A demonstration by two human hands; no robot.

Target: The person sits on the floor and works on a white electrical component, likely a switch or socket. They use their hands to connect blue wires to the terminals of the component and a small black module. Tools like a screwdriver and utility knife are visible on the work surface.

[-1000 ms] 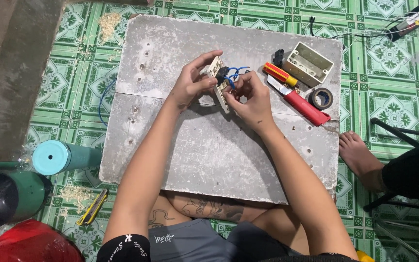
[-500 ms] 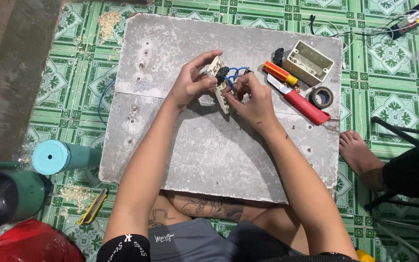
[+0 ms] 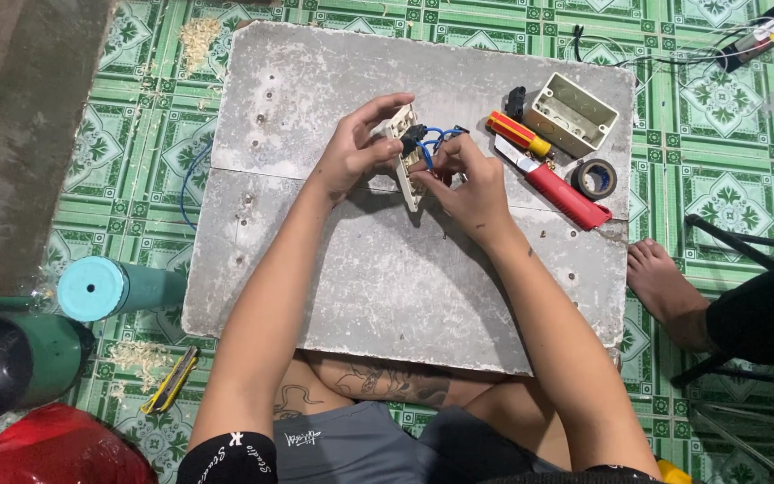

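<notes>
The left hand [image 3: 351, 152] is closed on a cream switch plate [image 3: 405, 157]. Its thumb and fingers pinch the plate's upper end. The plate is a long thin piece seen from its edge, and it is held up over the middle of the grey board [image 3: 387, 269]. Its long side runs from about 12 o'clock down to about 6 o'clock, leaning a little. The top end points away from the person and the bottom end points back at them.

The right hand [image 3: 468, 184] is at 3 o'clock from the plate and touches it. Its fingers are curled tight at the blue wires [image 3: 436, 139], which loop out of the plate's right side. I cannot tell just which wire the fingers pinch.

At 2 o'clock from the hands lies a red and yellow screwdriver [image 3: 517, 133]. Just past it sits an open cream box [image 3: 572, 114]. A red knife [image 3: 559, 186] lies at 3 o'clock, with a roll of black tape [image 3: 595, 178] beside it. At 8 o'clock, on the green tile floor [image 3: 150, 170], lies a teal bottle [image 3: 114, 289].
</notes>
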